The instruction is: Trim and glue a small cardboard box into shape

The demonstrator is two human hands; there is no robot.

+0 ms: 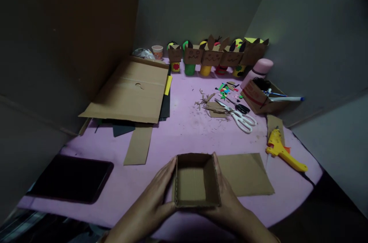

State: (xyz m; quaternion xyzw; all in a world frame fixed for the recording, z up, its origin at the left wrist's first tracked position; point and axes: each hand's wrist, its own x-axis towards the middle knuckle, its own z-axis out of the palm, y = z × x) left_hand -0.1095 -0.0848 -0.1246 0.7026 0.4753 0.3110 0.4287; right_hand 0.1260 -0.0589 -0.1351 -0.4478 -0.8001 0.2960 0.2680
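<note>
A small open-topped cardboard box (196, 181) faces me near the table's front edge, its inside bare. Against its left wall presses my left hand (161, 189), fingers along the side and thumb at the near lower corner. My right hand (225, 193) grips the opposite wall in the same way, so the box is clasped between both palms. Just behind the right hand lies a flat cardboard sheet (247, 174), partly covered by the box and hand. A narrow cardboard strip (138, 145) rests to the left, apart from the hands.
On the right are a yellow glue gun (283, 151), white scissors (243, 120), black scissors (241, 108), and a box of pens (258, 97) beside a pink bottle (257, 72). Cardboard animal faces (211, 57) line the back. Left stand large cardboard (129, 89) and a dark tablet (71, 178).
</note>
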